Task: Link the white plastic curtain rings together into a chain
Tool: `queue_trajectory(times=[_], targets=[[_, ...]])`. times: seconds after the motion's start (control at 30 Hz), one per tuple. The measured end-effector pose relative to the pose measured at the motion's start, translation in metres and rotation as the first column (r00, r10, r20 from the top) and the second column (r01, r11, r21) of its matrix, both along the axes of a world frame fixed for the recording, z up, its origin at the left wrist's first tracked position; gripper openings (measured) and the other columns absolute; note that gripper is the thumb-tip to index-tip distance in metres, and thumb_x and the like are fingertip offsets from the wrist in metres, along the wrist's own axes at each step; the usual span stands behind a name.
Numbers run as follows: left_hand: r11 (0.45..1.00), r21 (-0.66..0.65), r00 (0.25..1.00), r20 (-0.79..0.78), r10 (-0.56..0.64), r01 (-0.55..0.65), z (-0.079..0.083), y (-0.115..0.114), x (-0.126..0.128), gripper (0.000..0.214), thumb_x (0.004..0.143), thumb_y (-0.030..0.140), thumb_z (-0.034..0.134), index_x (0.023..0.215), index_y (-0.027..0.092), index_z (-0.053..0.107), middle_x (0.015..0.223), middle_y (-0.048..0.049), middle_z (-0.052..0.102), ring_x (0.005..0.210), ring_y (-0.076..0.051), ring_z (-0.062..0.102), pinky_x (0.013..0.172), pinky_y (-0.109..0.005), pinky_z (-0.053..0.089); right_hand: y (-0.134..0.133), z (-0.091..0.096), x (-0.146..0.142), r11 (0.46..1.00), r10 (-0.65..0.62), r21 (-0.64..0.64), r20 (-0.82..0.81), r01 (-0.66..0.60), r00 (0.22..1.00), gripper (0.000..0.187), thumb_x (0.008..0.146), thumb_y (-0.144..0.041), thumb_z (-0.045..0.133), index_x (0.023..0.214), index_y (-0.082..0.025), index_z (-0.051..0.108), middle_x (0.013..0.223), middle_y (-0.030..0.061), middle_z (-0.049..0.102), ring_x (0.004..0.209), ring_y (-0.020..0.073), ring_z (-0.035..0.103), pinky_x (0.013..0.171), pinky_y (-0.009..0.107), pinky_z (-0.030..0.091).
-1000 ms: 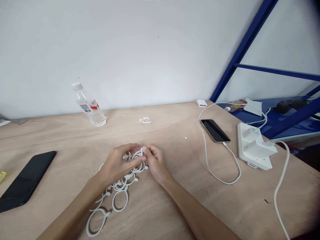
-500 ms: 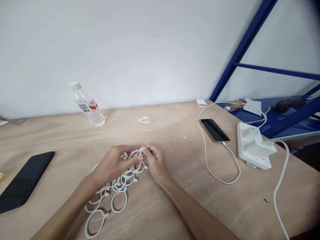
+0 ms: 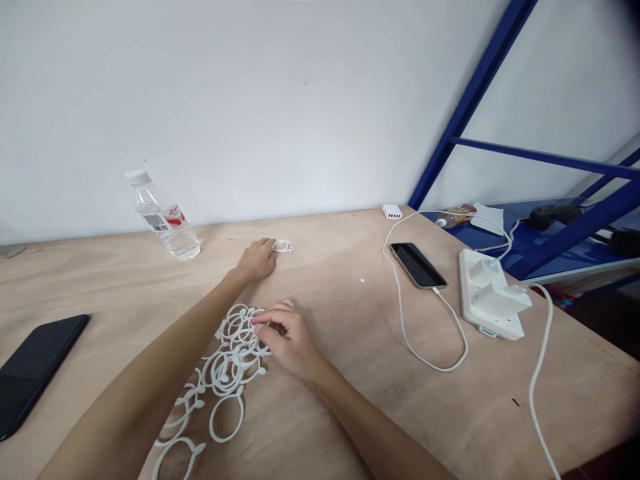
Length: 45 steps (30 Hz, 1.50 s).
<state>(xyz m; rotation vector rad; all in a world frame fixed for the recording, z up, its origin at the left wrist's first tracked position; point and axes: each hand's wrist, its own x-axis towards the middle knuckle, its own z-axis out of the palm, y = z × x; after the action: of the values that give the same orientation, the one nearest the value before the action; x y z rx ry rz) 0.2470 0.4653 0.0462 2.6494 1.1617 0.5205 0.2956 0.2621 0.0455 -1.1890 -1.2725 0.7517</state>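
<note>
While the right hand lies with curled fingers on the tangle of white plastic loop ties, whether they pinch hidden, that heap slants from the near left up toward the worktop's middle; farther off, the left hand, fingers loosely together, rests just beside a small white loop.

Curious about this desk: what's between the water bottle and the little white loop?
The person's left hand, on the plywood tabletop, in the head view.

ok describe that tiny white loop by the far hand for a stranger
On the plywood table, find the water bottle. To its right, a small white plastic loop lies beside the left hand, alone, apart from the tangled pile of loops.
</note>
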Motion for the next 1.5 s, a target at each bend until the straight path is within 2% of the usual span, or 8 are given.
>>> queue_trajectory(times=[0.27,0.43,0.53,0.83,1.0,1.13,1.33,1.5], targets=[[0.999,0.033,0.996,0.081,0.037,-0.039,0.016,-0.008,-0.007,0.030,0.083,0.023,0.043,0.101,0.013,0.065,0.097,-0.0117,0.070,0.090,-0.024,0.063,0.085,-0.034,0.046,-0.001,0.003,-0.001,0.998,-0.064,-0.030,-0.067,0.062,0.996,0.014,0.074,-0.013,0.063,0.076,-0.022,0.073,0.077,0.0025,0.067,0.083,0.0181,0.056,0.073,0.030,0.043],[0.989,0.114,0.990,0.093,-0.104,0.093,0.037,-0.049,-0.046,0.025,0.082,0.029,0.047,0.089,0.016,0.067,0.089,-0.0089,0.070,0.086,-0.023,0.063,0.083,-0.033,0.046,0.004,-0.006,-0.001,0.949,-0.310,-0.130,-0.233,0.286,0.922,0.035,0.077,-0.019,0.058,0.112,-0.020,0.061,0.091,0.0036,0.062,0.080,0.0159,0.054,0.072,0.029,0.044],[0.965,0.121,0.968,0.064,-0.242,0.233,0.048,-0.078,-0.070,0.025,0.086,0.030,0.046,0.092,0.017,0.066,0.085,-0.0072,0.068,0.077,-0.019,0.063,0.074,-0.030,0.047,0.006,-0.010,-0.001,0.944,-0.330,-0.108,-0.246,0.312,0.911,0.052,0.077,-0.022,0.059,0.128,-0.023,0.049,0.101,0.0048,0.057,0.080,0.0151,0.053,0.070,0.027,0.045],[0.964,0.021,0.962,0.053,-0.267,0.266,0.071,-0.117,-0.096,0.019,0.086,0.028,0.044,0.080,0.021,0.061,0.077,-0.0013,0.063,0.067,-0.014,0.058,0.061,-0.024,0.044,0.001,-0.005,-0.003,0.984,-0.173,0.023,-0.039,0.174,0.984,0.014,0.081,-0.026,0.061,0.091,-0.024,0.072,0.088,0.0040,0.064,0.081,0.0169,0.057,0.069,0.029,0.044],[0.979,-0.028,0.972,0.131,-0.197,0.203,0.071,-0.122,-0.097,0.016,0.085,0.031,0.047,0.081,0.021,0.059,0.077,0.0003,0.063,0.068,-0.014,0.059,0.063,-0.024,0.046,0.001,-0.003,-0.002,0.987,-0.156,0.030,-0.047,0.158,0.987,0.012,0.080,-0.026,0.061,0.084,-0.020,0.071,0.083,0.0037,0.064,0.078,0.0161,0.056,0.066,0.027,0.042],[0.976,-0.186,0.922,0.385,-0.036,0.116,0.064,-0.128,-0.091,0.026,0.082,0.038,0.058,0.100,0.020,0.060,0.090,-0.0027,0.066,0.086,-0.018,0.062,0.078,-0.029,0.050,0.001,-0.003,-0.001,0.989,-0.145,0.009,-0.112,0.147,0.983,0.015,0.082,-0.029,0.059,0.083,-0.018,0.069,0.081,0.0032,0.062,0.074,0.0149,0.053,0.064,0.026,0.040],[0.850,-0.438,0.830,0.557,0.000,0.294,0.045,-0.135,-0.078,0.042,0.082,0.038,0.060,0.120,0.021,0.054,0.125,-0.0097,0.056,0.102,-0.021,0.060,0.087,-0.037,0.052,-0.004,0.001,-0.001,0.998,-0.044,-0.047,-0.233,0.034,0.971,0.028,0.088,-0.040,0.049,0.082,-0.018,0.065,0.077,0.0020,0.059,0.073,0.0148,0.051,0.065,0.025,0.041],[0.771,-0.537,0.823,0.567,0.030,0.342,0.041,-0.137,-0.072,0.050,0.079,0.039,0.064,0.124,0.019,0.052,0.118,-0.0104,0.062,0.103,-0.024,0.061,0.090,-0.041,0.052,-0.006,0.004,-0.002,0.999,0.048,-0.008,-0.331,-0.053,0.943,0.025,0.090,-0.037,0.046,0.088,-0.019,0.063,0.086,0.0038,0.064,0.085,0.0176,0.058,0.078,0.028,0.046]])
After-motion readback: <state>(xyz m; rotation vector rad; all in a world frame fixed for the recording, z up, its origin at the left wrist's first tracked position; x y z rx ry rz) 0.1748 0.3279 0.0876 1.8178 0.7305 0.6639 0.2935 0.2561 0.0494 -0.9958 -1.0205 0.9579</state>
